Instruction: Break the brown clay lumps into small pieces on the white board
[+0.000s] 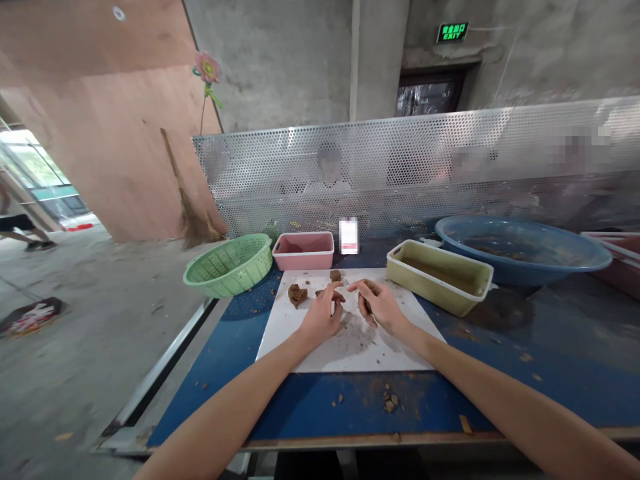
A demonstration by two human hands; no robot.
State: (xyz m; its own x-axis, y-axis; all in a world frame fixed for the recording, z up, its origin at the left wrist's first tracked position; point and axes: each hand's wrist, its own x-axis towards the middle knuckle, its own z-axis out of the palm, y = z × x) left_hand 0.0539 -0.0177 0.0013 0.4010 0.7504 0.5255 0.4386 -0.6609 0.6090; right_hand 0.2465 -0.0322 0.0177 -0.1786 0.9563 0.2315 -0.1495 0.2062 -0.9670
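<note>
Brown lumps [298, 294] sit on the white board [350, 353], toward its far edge; one smaller lump [335, 275] lies nearer the pink tub [303, 251].

Head view: left hand [320, 320] rests on the board, fingers curled around a brown piece [334, 294] between thumb and fingertips. Right hand [381, 305] is beside it on the board, fingers bent; whether it pinches anything, cannot tell. Beyond the board: green basket [229, 265], yellow-green tray [440, 275], blue basin [520, 248]. Crumbs scatter on the blue table [550, 373].

Judgement: work goes best kept over the board, with light pinches so pieces don't crumble.
</note>
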